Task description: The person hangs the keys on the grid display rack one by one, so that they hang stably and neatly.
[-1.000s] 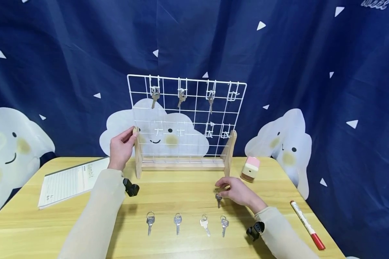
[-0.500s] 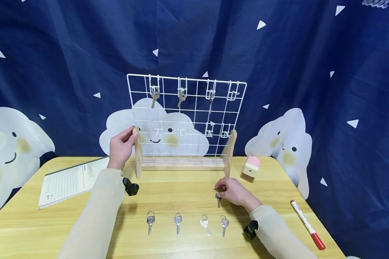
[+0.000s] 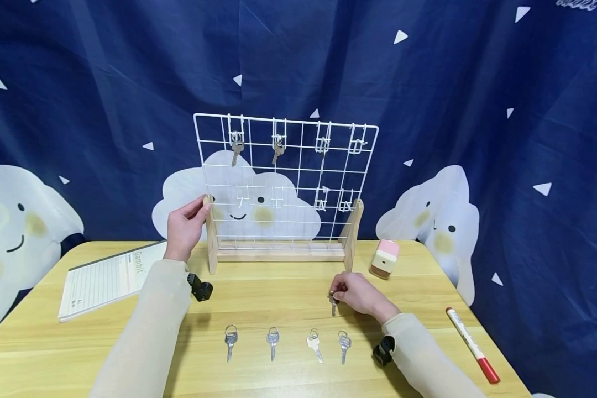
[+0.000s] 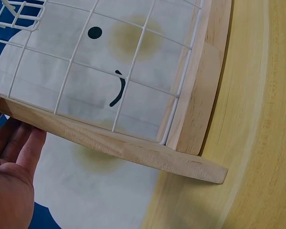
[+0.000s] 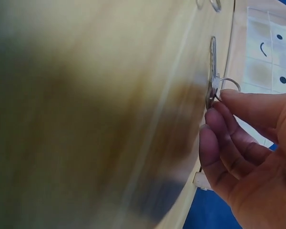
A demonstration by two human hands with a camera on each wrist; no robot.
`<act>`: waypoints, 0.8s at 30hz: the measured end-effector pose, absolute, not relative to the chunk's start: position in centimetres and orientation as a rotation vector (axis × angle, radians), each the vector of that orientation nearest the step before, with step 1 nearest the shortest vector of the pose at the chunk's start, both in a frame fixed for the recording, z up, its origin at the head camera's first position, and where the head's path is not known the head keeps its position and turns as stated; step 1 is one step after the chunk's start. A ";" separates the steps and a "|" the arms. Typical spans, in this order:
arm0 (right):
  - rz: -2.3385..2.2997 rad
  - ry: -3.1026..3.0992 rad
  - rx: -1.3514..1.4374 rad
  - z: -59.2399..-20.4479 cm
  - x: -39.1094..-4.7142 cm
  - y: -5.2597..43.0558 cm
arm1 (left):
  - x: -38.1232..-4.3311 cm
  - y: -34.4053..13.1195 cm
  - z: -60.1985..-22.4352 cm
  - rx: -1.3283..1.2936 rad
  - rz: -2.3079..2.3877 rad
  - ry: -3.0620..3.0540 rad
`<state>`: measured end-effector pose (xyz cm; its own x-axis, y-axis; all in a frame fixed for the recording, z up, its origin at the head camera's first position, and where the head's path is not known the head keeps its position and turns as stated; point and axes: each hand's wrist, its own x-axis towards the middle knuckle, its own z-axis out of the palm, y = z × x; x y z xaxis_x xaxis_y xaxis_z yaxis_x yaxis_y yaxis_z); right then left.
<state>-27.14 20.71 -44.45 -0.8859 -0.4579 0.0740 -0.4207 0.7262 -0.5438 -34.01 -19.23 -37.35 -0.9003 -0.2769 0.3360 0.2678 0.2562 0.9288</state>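
Right wrist cam: metal key (image 5: 212,71) w/ split ring (image 5: 233,81) is in the R hand (image 3: 360,293); grip grasping it at the ring end btwn thumb & fingertips, blade sticking out. Head cam puts this key at the tabletop (image 3: 278,298), in front of the wooden stand (image 4: 119,142) near its R end & behind a row of 4 loose keys (image 3: 273,338); blade points twd the wearer. Can't tell if its tip touches the tabletop.

Loose keys lie well apart exc. the 2 on the R, which are closer tog.; each has a ring.

L hand (image 3: 184,229) is at the stand's L upright, near top: grip clenched on the wood, thumb one side, fingers the other.

White wire grid (image 3: 299,169) stands upright in the stand, w/ 2 rows of 4 white hooks (image 3: 357,147). Hung keys (image 3: 237,148) are on 3 top-row hooks, counting from L; 3rd is seen approx. edge-on.

Farther out: pink/cream box (image 3: 385,258) R of stand, red-capped marker (image 3: 472,345) nr R edge, lined notepad (image 3: 111,282) on L. Behind all: navy curtain (image 3: 288,55) w/ cloud faces & white triangles.
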 end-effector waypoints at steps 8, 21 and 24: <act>-1.011 2.840 -0.714 -43.7 -27.0 21.1 | -33.7 -19.2 -37.1 0.028 -1.698 -2.114; -1.308 2.785 -0.620 -42.6 -26.4 21.6 | -33.8 -19.2 -37.2 0.032 -1.698 -2.110; -1.395 2.746 -0.613 -42.5 -26.3 21.8 | -33.8 -19.2 -37.2 0.033 -1.699 -2.109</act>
<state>-26.31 21.83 -42.50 -0.9239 -0.3414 0.1725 -0.3407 0.5293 -0.7770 -33.85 -19.18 -37.18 -0.9073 -0.2816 0.3122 0.2449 0.2494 0.9369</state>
